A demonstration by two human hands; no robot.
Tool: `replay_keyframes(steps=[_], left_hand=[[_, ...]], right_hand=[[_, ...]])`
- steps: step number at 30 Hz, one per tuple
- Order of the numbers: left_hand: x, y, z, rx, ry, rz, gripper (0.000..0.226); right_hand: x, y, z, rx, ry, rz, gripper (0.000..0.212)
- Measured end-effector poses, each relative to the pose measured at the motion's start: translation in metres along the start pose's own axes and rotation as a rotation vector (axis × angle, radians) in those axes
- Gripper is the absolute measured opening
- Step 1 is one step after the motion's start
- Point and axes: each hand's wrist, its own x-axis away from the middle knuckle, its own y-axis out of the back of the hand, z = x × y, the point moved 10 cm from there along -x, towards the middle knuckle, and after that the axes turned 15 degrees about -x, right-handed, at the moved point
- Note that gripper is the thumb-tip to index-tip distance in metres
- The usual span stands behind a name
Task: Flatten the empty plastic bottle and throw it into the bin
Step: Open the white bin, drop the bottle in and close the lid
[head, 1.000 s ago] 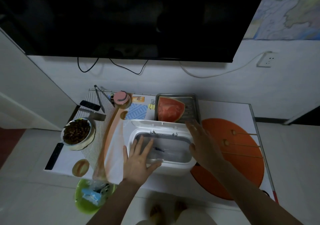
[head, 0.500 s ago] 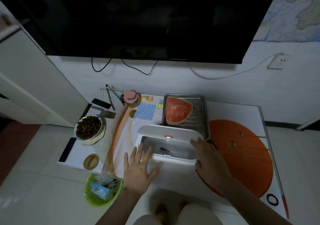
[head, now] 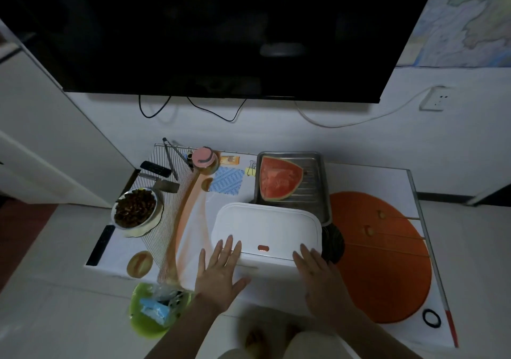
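Observation:
A white rectangular bin (head: pixel 265 228) stands on the low table, its lid down, with a small orange light on the front edge. My left hand (head: pixel 219 271) lies flat with fingers spread at the bin's front left corner. My right hand (head: pixel 320 275) rests open at its front right corner. Neither hand holds anything. No plastic bottle is visible; the shut lid hides the inside of the bin.
A metal tray (head: pixel 318 190) with a watermelon wedge (head: pixel 279 177) sits behind the bin. A bowl of dark food (head: pixel 135 212) and a wire rack (head: pixel 171 206) are at left. An orange round mat (head: pixel 387 248) lies at right. A green basket (head: pixel 154 311) stands on the floor.
The bin's lid was open, showing its inside; it has come down and is now shut. Both hands slid back toward the bin's front edge.

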Motion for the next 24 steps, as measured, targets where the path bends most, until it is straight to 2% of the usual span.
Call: replay_keyframes(steps=[5,10,18,24], left_hand=[[-0.002,-0.006,-0.001,0.068,0.001,0.021,0.083],[-0.002,-0.012,0.003,0.028,0.001,0.048,0.093],[0.002,-0.002,-0.004,0.006,-0.007,0.008,0.083],[0.002,0.007,-0.011,-0.007,-0.037,-0.017,0.079]], right_hand=[[-0.003,-0.003,0.002,0.012,-0.008,-0.025,0.071],[-0.003,-0.005,0.002,0.041,-0.007,-0.023,0.073],[-0.004,-0.003,0.007,0.112,-0.051,0.034,0.075],[-0.008,-0.001,0.018,0.092,-0.070,0.006,0.073]])
